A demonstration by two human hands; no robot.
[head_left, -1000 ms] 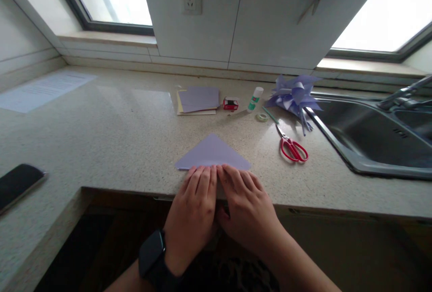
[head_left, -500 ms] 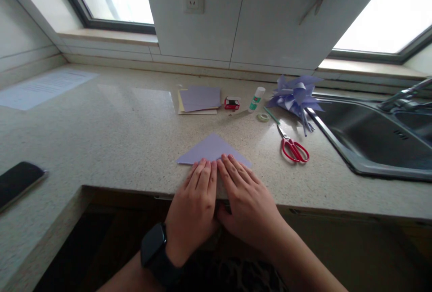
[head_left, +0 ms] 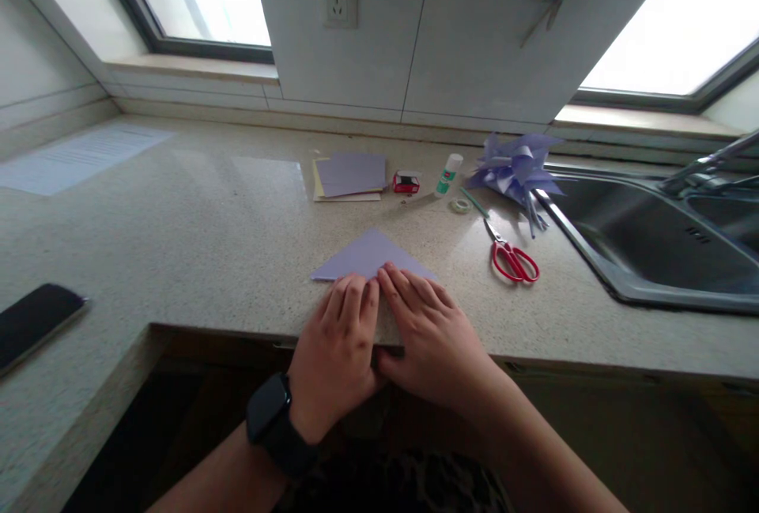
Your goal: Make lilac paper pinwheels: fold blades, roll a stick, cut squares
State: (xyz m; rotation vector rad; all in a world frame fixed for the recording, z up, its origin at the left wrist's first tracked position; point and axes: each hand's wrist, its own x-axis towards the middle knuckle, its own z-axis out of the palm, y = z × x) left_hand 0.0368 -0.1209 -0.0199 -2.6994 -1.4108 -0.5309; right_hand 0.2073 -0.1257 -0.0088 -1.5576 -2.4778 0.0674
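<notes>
A lilac sheet of paper, folded into a triangle, lies on the counter with its point facing away from me. My left hand rests on its near folded edge, the fingers side by side and a little bent, a dark watch on the wrist. Beside it my right hand lies flat with fingers stretched, the fingertips touching the same edge near its middle. Both hands press from above, and neither grips the paper. Part of the near edge is hidden under the fingers.
Behind the triangle are stacked paper sheets, a small red box, a glue stick and a tape roll. Red-handled scissors and lilac paper pinwheels lie right, by the sink. A phone lies left.
My left fingers are drawn in and more bent. The right fingertips have slid slightly left and away from me along the paper's edge. The view has shifted a little.
</notes>
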